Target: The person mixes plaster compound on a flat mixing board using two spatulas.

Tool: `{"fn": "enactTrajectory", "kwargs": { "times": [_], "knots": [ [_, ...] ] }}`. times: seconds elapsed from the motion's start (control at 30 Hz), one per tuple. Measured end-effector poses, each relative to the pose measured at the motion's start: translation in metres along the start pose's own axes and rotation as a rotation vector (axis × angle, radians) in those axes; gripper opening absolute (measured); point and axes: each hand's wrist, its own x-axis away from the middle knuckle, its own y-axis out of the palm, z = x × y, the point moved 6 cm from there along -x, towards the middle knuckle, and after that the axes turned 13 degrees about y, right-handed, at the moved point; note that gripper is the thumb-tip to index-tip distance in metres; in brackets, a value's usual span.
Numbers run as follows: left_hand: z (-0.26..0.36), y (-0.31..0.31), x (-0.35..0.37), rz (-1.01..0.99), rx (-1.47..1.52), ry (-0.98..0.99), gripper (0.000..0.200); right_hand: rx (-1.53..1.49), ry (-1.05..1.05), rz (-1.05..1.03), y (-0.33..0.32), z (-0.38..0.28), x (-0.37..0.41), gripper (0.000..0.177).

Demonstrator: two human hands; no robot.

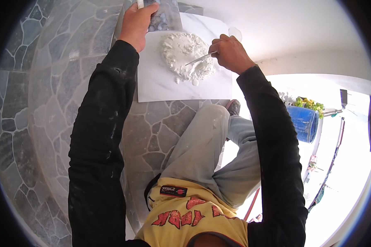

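A pile of wet-looking white paste (pixel 181 68) lies spread on a white marble-patterned slab (pixel 160 90). My right hand (pixel 231 52) is closed around a thin flat-bladed tool, perhaps a spatula (pixel 200 59), whose blade reaches over the paste's right side. Past those knuckles shows a pale rounded shape (pixel 235 33) that I cannot make out. Up at the slab's far left corner, my left hand (pixel 138 24) is wrapped round the white handle of a flat grey plate smeared with white (pixel 165 16). The top of the view cuts off part of that plate.
Grey stone-patterned flooring (pixel 152 131) surrounds the slab on the left and near side. A white wall (pixel 284 37) rises at right. Further right stand a blue barrel (pixel 303 123) and yellow-green plants (pixel 309 105). My bent legs (pixel 198 144) are close to the slab's near edge.
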Motion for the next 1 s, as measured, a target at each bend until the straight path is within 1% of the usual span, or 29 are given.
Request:
{"fn": "enactTrajectory", "kwargs": {
  "times": [0.07, 0.13, 0.2, 0.27, 0.3, 0.4, 0.43, 0.5, 0.53, 0.6, 0.63, 0.67, 0.73, 0.77, 0.8, 0.87, 0.9, 0.93, 0.97, 1.0],
  "knots": [
    [0.006, 0.007, 0.004, -0.003, 0.016, 0.007, 0.028, -0.044, -0.011, 0.003, -0.008, -0.009, 0.002, 0.010],
    [0.014, 0.010, 0.010, 0.040, -0.042, -0.012, 0.027, -0.126, -0.092, -0.115, 0.004, -0.022, 0.006, 0.011],
    [0.012, 0.008, 0.006, 0.025, -0.017, -0.005, 0.027, -0.110, -0.090, -0.112, 0.026, -0.020, 0.008, 0.010],
    [0.006, 0.006, 0.003, 0.017, 0.012, -0.001, 0.027, 0.030, -0.045, -0.088, 0.034, -0.007, 0.003, 0.009],
    [0.004, 0.004, 0.002, 0.012, 0.014, 0.002, 0.026, 0.055, -0.023, -0.052, 0.026, -0.001, 0.001, 0.008],
    [-0.001, 0.000, -0.001, 0.007, 0.039, 0.009, 0.025, 0.001, 0.067, -0.016, 0.005, 0.013, -0.001, 0.010],
    [-0.002, 0.001, -0.001, -0.002, 0.064, 0.006, 0.025, 0.003, 0.063, -0.017, 0.001, 0.014, -0.002, 0.010],
    [-0.001, 0.003, 0.000, -0.003, 0.067, 0.008, 0.024, -0.073, 0.074, -0.180, 0.003, 0.015, 0.000, 0.010],
    [0.000, 0.004, 0.000, -0.007, 0.070, 0.008, 0.024, -0.074, 0.075, -0.178, 0.008, 0.014, 0.002, 0.010],
    [0.003, 0.006, 0.001, 0.000, 0.064, 0.014, 0.024, -0.022, 0.000, -0.141, 0.022, 0.006, 0.008, 0.008],
    [0.004, 0.006, 0.001, 0.013, 0.059, 0.020, 0.023, 0.015, 0.000, -0.098, 0.025, 0.007, 0.005, 0.007],
    [0.005, 0.006, 0.001, 0.012, 0.060, 0.020, 0.023, 0.016, 0.001, -0.098, 0.026, 0.011, 0.002, 0.007],
    [0.003, 0.005, 0.000, -0.004, 0.070, 0.013, 0.024, 0.050, 0.056, 0.042, 0.016, 0.017, -0.004, 0.008],
    [0.002, 0.005, 0.001, -0.004, 0.071, 0.015, 0.024, 0.038, 0.056, 0.068, 0.012, 0.020, -0.006, 0.011],
    [0.004, 0.006, 0.001, -0.020, 0.045, 0.041, 0.024, 0.040, 0.054, 0.071, 0.004, 0.018, -0.008, 0.011],
    [0.005, 0.006, 0.000, -0.030, 0.020, 0.072, 0.024, -0.066, 0.267, -0.002, -0.008, 0.028, -0.014, 0.015],
    [0.006, 0.008, 0.001, -0.035, 0.017, 0.067, 0.025, -0.164, 0.266, 0.029, -0.015, 0.032, -0.016, 0.019],
    [0.006, 0.009, 0.001, -0.043, 0.014, 0.061, 0.025, -0.165, 0.265, 0.032, -0.014, 0.032, -0.019, 0.019],
    [0.006, 0.011, 0.002, -0.045, 0.013, 0.063, 0.025, -0.239, 0.340, 0.043, -0.013, 0.036, -0.023, 0.022],
    [0.010, 0.014, 0.006, -0.019, 0.042, 0.053, 0.020, -0.313, 0.415, 0.054, -0.010, 0.041, -0.027, 0.026]
  ]
}}
